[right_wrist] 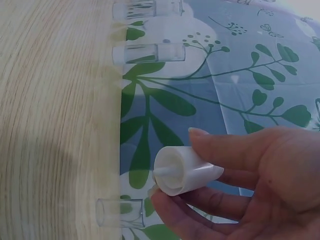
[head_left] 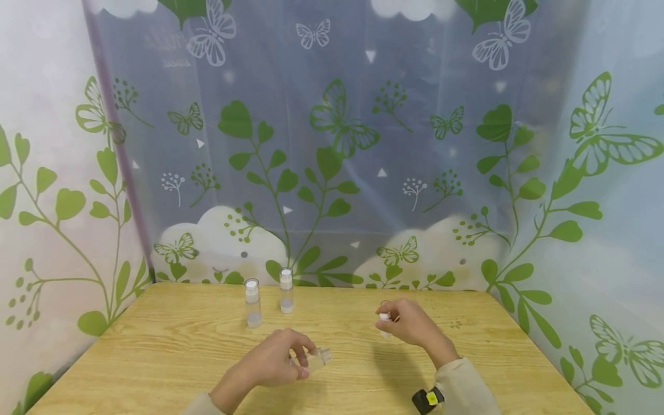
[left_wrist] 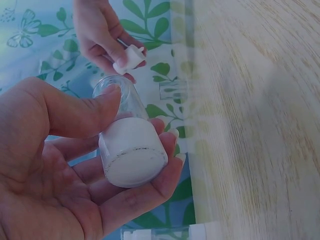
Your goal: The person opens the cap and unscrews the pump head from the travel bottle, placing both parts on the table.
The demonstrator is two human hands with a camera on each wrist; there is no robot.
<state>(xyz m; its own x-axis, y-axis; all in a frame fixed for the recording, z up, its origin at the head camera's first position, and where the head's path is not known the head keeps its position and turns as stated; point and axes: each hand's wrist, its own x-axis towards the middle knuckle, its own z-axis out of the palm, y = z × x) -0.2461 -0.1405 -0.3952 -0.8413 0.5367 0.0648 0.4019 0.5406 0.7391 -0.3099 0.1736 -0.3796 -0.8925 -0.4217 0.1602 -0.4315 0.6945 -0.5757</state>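
My left hand (head_left: 275, 358) grips a clear bottle (left_wrist: 132, 150) with a white base inside, the thumb lying along its transparent wall. In the head view this bottle is tilted, its open neck to the right. Over the right part of the table, my right hand (head_left: 412, 324) pinches a white pump head (right_wrist: 185, 171) between thumb and fingers. Its hollow underside and short central stem show in the right wrist view. Bottle and pump head are apart. Beyond the right hand, a clear cap (right_wrist: 120, 213) stands on the table.
Two clear bottles with white tops, a nearer one (head_left: 252, 304) and a farther one (head_left: 286, 291), stand upright at the back of the wooden table (head_left: 171, 346). A patterned curtain (head_left: 394, 190) hangs behind the table edge. A black band with a yellow piece (head_left: 432, 398) is on the right wrist.
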